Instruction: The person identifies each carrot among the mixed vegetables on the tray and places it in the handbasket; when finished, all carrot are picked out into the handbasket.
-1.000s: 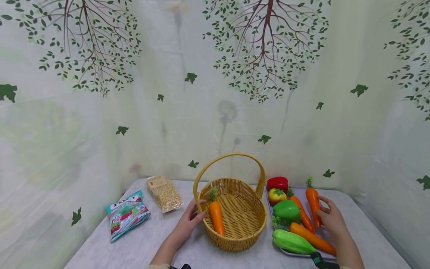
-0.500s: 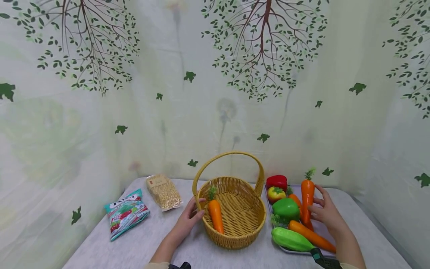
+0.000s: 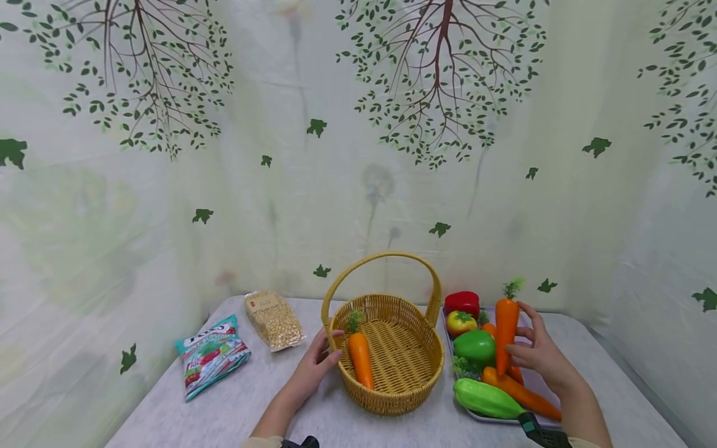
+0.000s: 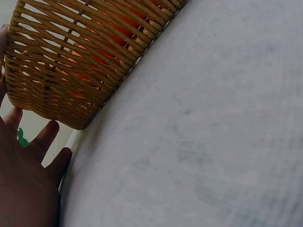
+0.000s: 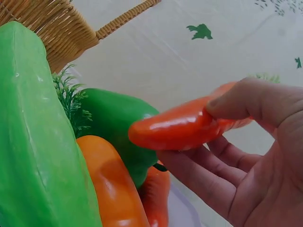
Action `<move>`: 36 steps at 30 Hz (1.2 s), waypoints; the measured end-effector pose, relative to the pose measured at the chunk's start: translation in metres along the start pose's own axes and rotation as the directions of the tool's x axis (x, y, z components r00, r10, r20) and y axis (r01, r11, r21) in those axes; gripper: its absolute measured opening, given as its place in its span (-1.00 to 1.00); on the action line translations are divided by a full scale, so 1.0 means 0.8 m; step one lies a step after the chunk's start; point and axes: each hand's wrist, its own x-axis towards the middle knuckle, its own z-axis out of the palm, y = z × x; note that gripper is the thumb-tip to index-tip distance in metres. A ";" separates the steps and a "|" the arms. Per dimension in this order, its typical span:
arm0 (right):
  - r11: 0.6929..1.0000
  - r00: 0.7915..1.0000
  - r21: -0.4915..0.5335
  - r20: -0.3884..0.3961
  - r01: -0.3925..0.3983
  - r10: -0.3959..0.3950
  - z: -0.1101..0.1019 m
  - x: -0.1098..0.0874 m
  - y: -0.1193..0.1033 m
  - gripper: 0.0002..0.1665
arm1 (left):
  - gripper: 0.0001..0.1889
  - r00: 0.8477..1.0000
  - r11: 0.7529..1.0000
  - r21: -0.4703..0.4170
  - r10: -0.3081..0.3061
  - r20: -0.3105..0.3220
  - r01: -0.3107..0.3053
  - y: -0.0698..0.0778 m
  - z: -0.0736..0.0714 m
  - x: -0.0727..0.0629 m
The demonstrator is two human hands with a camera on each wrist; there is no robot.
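My left hand (image 3: 315, 364) holds the left rim of a round wicker basket (image 3: 392, 401), near the foot of its handle. In the left wrist view, several fingers of the left hand (image 4: 28, 175) spread outside the basket wall. Inside the basket, an orange carrot (image 3: 361, 361) with a green top leans on the left side. My right hand (image 3: 546, 358) pinches another carrot (image 3: 506, 330) between thumb and fingers, upright above a tray (image 3: 540, 382). The right wrist view shows the thumb on top of this carrot (image 5: 175, 125) and fingers beneath.
On the tray lie more carrots (image 3: 521, 393), a green bell pepper (image 3: 475, 347), a red pepper (image 3: 462, 303), a yellow-red tomato-like piece (image 3: 461, 323) and a long light-green vegetable (image 3: 487, 398). A teal snack bag (image 3: 213, 358) and a clear pack of pale grains (image 3: 274, 322) lie left of the basket.
My right hand has raised the carrot from the tray's right side, turned it upright and moved it left over the other vegetables. The left hand and basket have stayed in place.
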 end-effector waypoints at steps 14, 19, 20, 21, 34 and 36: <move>0.985 0.984 0.141 0.129 0.101 -0.120 0.007 0.000 -0.007 0.20 | -0.57 1.000 1.000 -0.004 0.009 0.016 -0.009 0.003 -0.002 0.002; 0.973 0.966 0.172 0.183 0.152 -0.183 0.015 0.002 -0.010 0.20 | -0.56 1.000 1.000 -0.009 0.000 0.019 0.000 0.004 -0.002 0.002; 0.972 0.963 0.171 0.188 0.161 -0.192 0.017 0.002 -0.011 0.20 | -0.56 1.000 1.000 -0.009 0.001 0.018 -0.001 0.005 -0.001 0.002; 0.971 0.961 0.172 0.190 0.167 -0.199 0.018 0.002 -0.012 0.19 | -0.56 1.000 1.000 -0.012 -0.001 0.017 0.001 0.006 -0.001 0.002; 0.990 0.934 0.121 0.338 0.078 -0.115 0.051 -0.005 -0.050 -0.10 | -0.53 0.995 0.995 -0.016 -0.099 0.013 0.099 0.008 -0.001 -0.002; 0.992 0.914 0.099 0.389 0.079 -0.112 0.060 -0.005 -0.059 -0.14 | -0.53 0.996 0.996 -0.020 -0.091 0.007 0.091 0.009 -0.001 -0.001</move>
